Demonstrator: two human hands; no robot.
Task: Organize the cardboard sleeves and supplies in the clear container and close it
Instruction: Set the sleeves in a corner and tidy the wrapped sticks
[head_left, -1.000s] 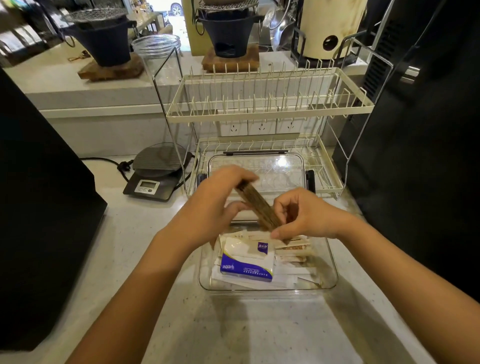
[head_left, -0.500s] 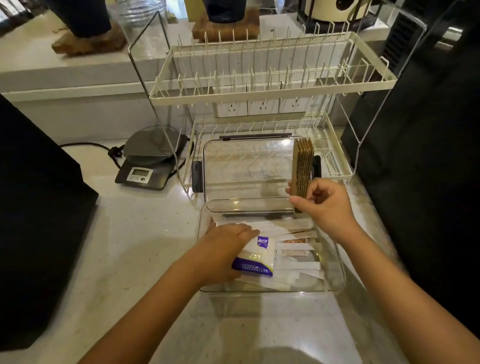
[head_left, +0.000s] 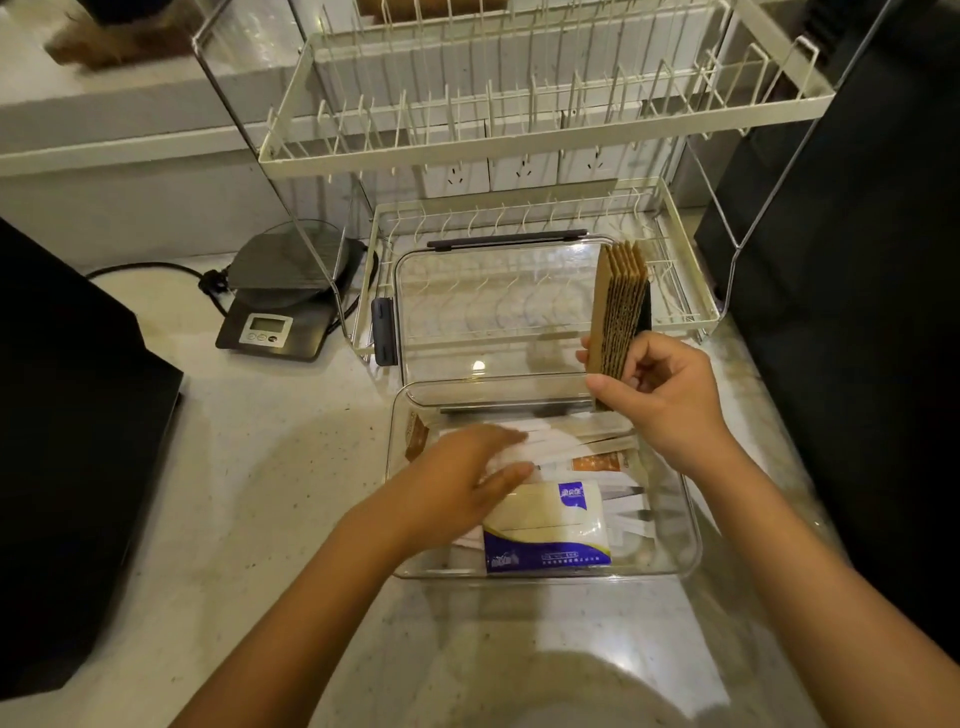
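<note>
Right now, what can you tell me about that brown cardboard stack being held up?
The cardboard sleeves are a stack of flat brown corrugated pieces, pressed together with their ridged edges facing the camera. The stack stands nearly upright, tilted slightly, and is pinched at its lower end by the right hand. It is held above the far right corner of the clear container, in front of the open lid. Nothing else touches it.

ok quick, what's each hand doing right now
left hand: open, flat on the white packets in the clear container.
right hand: closed on the stack of cardboard sleeves, held upright.
</note>
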